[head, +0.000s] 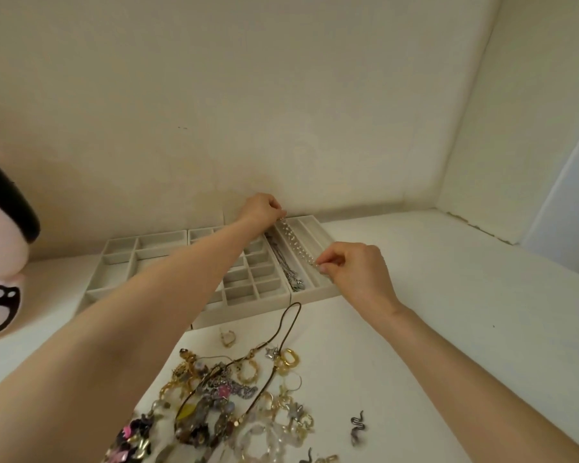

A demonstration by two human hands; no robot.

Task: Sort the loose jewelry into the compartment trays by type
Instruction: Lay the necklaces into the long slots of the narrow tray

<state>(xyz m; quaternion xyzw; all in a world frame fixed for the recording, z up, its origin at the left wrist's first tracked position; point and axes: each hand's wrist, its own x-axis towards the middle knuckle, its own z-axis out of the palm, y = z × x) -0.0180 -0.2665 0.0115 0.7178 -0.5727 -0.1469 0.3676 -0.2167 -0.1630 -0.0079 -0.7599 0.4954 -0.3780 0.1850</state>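
Beaded strand (296, 242) is stretched taut along a long slot of the rightmost compartment tray (315, 292). Its long axis runs near-to-far, in line with the slot. Left hand (261, 210) pinches the far end at the tray's back edge. Right hand (358, 272) pinches the near end by the front edge (both sit right at the strand). Silver chain (286, 265) lies in the slot just left. Likely next: lower both ends straight down. Loose jewelry pile (228, 406) sits at the worktop's (448, 295) near edge.
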